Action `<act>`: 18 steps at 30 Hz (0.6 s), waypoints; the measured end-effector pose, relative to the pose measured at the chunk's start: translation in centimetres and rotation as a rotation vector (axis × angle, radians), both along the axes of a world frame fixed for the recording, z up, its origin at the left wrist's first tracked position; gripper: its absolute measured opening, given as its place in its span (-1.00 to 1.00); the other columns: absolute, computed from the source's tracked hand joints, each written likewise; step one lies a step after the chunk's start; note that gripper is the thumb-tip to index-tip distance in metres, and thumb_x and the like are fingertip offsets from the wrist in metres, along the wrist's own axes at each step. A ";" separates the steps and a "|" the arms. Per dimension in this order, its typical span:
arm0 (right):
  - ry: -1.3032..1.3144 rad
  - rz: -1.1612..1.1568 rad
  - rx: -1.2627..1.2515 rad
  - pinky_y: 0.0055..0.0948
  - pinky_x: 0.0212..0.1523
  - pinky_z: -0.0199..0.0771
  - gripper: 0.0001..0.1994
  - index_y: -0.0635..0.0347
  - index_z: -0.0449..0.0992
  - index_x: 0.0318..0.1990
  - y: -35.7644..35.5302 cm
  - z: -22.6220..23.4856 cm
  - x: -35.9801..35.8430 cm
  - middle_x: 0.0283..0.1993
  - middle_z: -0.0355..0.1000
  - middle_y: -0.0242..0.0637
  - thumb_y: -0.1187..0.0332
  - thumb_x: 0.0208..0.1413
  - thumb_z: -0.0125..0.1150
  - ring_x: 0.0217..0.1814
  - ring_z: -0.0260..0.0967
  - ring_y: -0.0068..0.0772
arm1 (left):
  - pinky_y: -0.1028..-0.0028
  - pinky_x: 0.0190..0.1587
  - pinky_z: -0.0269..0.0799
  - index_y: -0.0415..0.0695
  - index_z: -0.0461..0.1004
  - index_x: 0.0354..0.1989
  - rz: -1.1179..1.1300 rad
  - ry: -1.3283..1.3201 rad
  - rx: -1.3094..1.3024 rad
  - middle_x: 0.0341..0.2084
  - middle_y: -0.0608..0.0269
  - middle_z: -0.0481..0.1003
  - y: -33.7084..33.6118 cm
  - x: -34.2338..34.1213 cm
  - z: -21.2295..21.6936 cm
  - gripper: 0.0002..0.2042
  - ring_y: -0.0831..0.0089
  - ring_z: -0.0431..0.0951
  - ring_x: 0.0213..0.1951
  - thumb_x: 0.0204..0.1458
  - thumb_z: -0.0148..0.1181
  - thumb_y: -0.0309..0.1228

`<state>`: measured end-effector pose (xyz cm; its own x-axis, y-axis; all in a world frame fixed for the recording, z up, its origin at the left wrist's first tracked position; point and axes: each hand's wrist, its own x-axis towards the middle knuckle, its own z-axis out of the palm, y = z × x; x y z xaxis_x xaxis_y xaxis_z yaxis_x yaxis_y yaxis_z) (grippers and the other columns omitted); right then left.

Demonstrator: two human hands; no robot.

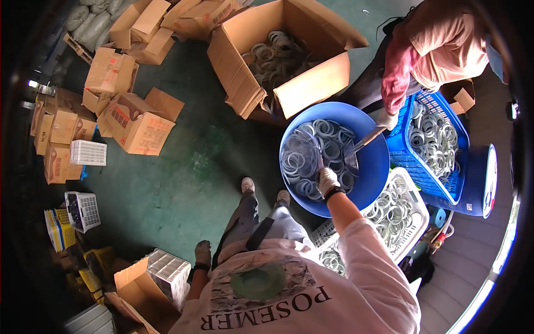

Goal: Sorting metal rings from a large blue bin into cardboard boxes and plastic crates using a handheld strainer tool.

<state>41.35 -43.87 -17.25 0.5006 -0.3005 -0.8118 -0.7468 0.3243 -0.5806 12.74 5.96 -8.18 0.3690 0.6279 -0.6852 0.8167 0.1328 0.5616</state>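
Note:
My right hand [328, 181], in a light work glove, is closed round the handle of a scoop [319, 146] inside a round blue tub [374, 182]. Many pale ring-shaped parts [329, 131] lie in the tub, and the scoop's blurred, translucent-looking blade is among them. My left hand [203, 253], also gloved, hangs beside my left leg, apart from any object; its fingers are too small and dark to read. Across the tub, a co-worker's gloved hand [387, 119] grips a wooden-handled metal shovel [352, 158], with its blade among the same rings.
A blue basket [398, 146] of rings stands right of the tub, by a blue drum [483, 179]. A white crate [421, 227] of rings is close at my right. Beyond the tub sits a large open carton [312, 89] holding rings. Cartons [146, 131] line the left.

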 end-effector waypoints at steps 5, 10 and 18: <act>-0.112 -0.176 0.223 -0.44 -0.72 0.15 -0.84 0.05 0.41 -0.24 0.2 1.5 -5.5 -0.67 0.21 -0.41 0.47 0.02 -0.02 -0.73 0.15 -0.46 | 0.37 -0.46 0.36 -0.19 0.51 -0.25 -0.374 0.019 0.087 -0.50 0.21 0.51 0.4 -2.2 -2.5 -0.71 0.37 0.44 -0.52 -0.08 0.17 -0.26; -0.043 -0.175 0.243 -0.54 -0.82 0.01 -0.69 0.03 0.41 -0.17 -1.3 11.5 -8.3 -0.67 0.17 -0.50 0.56 -0.12 0.12 -0.81 0.04 -0.58 | 0.42 -0.45 0.31 -0.11 0.47 -0.15 0.097 -0.016 -0.038 -0.51 0.30 0.45 1.6 -0.6 -3.3 -0.69 0.45 0.40 -0.51 -0.07 0.19 -0.25; 0.052 0.141 0.350 -0.62 -0.69 0.04 -0.70 0.00 0.41 -0.16 -6.0 20.2 -12.0 -0.58 0.23 -0.56 0.53 -0.12 0.08 -0.65 0.15 -0.65 | 0.33 -0.18 0.36 -0.09 0.37 0.00 -0.047 -0.020 -0.144 -0.28 0.23 0.45 -0.9 4.8 0.1 -0.57 0.33 0.46 -0.25 -0.09 0.17 -0.25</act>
